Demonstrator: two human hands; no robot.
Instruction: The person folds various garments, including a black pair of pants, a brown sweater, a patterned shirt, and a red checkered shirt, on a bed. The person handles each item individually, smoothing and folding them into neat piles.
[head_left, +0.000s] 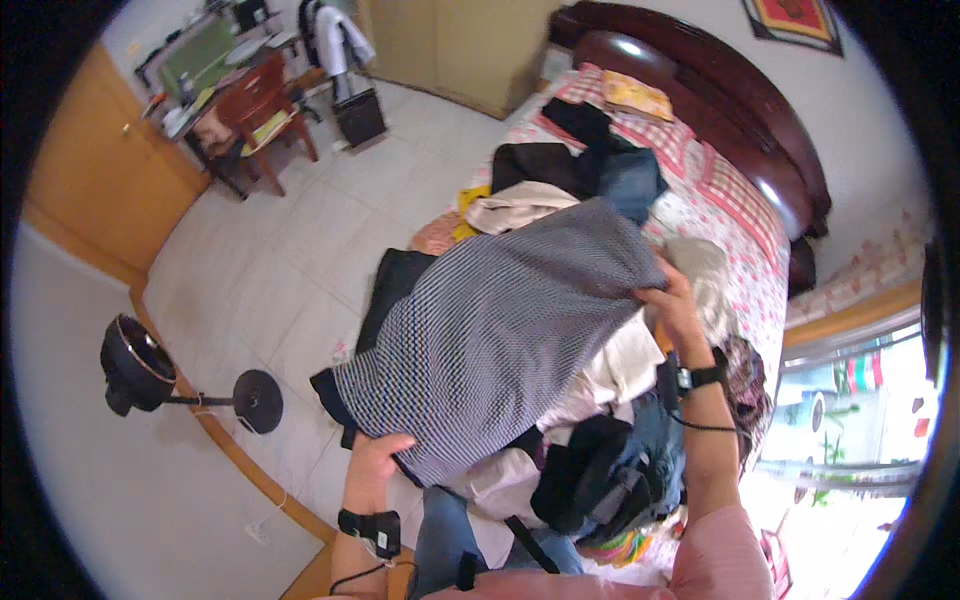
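A patterned dark-and-white cloth garment (495, 330) is stretched out in front of me, above the bed. My left hand (375, 454) grips its near left edge, thumb on top. At its far right end, my right hand (673, 296) pinches the fabric. A dark band (330, 394) trims the garment's left end. Below and around it lie heaped clothes: white fabric (622, 360) under its right side, a black garment (585, 465) and blue denim (656, 442) nearer me. A black piece (394, 281) sticks out at its far left, and what lies directly beneath is hidden.
The bed (739, 277) has a dark wooden headboard (690, 90) and more clothes, including jeans (630, 184) and a cream garment (521, 206). A black pedestal fan (139, 367) stands on the left. Farther off are a wooden chair (259, 109) and a desk. Bright windows are on the right.
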